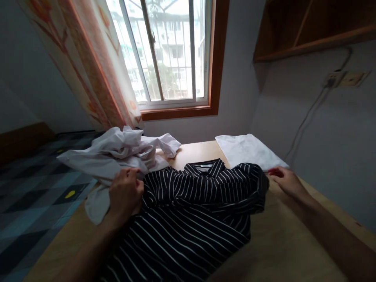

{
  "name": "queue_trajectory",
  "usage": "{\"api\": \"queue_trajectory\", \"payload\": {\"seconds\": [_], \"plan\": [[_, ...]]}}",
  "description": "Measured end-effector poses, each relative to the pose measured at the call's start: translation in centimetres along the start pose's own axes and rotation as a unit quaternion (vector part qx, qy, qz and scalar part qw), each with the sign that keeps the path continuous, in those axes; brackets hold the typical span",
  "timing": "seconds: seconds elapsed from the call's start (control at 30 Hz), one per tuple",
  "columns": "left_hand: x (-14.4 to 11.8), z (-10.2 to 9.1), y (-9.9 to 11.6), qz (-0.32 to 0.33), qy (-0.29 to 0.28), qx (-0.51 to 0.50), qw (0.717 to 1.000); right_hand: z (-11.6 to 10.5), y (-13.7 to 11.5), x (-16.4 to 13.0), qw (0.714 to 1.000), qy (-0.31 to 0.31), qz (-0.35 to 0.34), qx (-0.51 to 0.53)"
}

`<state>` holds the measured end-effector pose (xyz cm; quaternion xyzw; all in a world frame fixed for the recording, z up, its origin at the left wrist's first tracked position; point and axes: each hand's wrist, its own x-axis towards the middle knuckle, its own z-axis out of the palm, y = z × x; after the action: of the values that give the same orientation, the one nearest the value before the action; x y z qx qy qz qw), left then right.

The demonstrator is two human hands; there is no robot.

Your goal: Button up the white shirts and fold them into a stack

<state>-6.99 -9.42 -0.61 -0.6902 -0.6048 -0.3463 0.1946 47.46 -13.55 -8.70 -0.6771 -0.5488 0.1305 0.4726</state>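
A black shirt with white stripes [188,227] lies spread on the wooden table, its collar toward the window and its upper part bunched in folds. My left hand [126,194] is closed at the shirt's left shoulder, fingers curled on the fabric; the fingertips are partly hidden. Just off the shirt's right sleeve is my right hand [283,180], its thumb and fingers apart with nothing between them. It is close to the front edge of a folded white cloth [249,150].
Crumpled white garments [120,150] are piled at the table's back left. A bed with a checked cover [32,196] adjoins the left side. Beyond the table [199,150] are a window [170,55] and a curtain [96,66]. A cable [305,117] hangs along the right wall.
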Motion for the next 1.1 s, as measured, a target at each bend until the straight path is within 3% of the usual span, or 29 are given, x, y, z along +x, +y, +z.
{"api": "queue_trajectory", "payload": {"seconds": [0.1,0.17,0.3,0.37,0.43,0.53,0.67,0.83,0.97,1.1], "plan": [[1.7,0.0,3.7,0.098,-0.06,-0.018,0.993,1.8,-3.3,1.1,0.993,0.086,-0.037,-0.071],[2.7,0.9,6.6,0.158,-0.14,-0.086,0.974,3.5,-7.1,1.6,0.987,0.086,-0.098,-0.09],[2.5,4.5,11.5,0.221,-0.287,-0.222,0.905,9.0,-14.3,1.7,0.971,-0.057,-0.205,-0.113],[1.2,6.5,12.9,0.218,-0.349,-0.264,0.873,12.4,-15.8,1.4,0.955,-0.141,-0.224,-0.134],[-0.2,7.8,13.5,0.209,-0.376,-0.279,0.858,15.4,-15.7,1.2,0.944,-0.196,-0.213,-0.161],[-1.5,8.4,13.4,0.177,-0.387,-0.263,0.866,18.1,-14.0,1.2,0.942,-0.231,-0.169,-0.178],[-0.8,7.9,12.9,0.092,-0.398,-0.219,0.886,18.8,-12.4,1.4,0.951,-0.233,-0.165,-0.12],[0.8,7.9,14.0,0.033,-0.315,-0.231,0.92,18.6,-12.4,0.7,0.969,-0.174,-0.175,0.032],[0.8,8.7,15.2,-0.036,-0.278,-0.309,0.909,18.6,-12.9,-0.2,0.964,-0.132,-0.197,0.118],[0.3,9.9,15.2,-0.089,-0.232,-0.394,0.885,18.4,-13.5,-0.8,0.965,-0.089,-0.215,0.121]]}}
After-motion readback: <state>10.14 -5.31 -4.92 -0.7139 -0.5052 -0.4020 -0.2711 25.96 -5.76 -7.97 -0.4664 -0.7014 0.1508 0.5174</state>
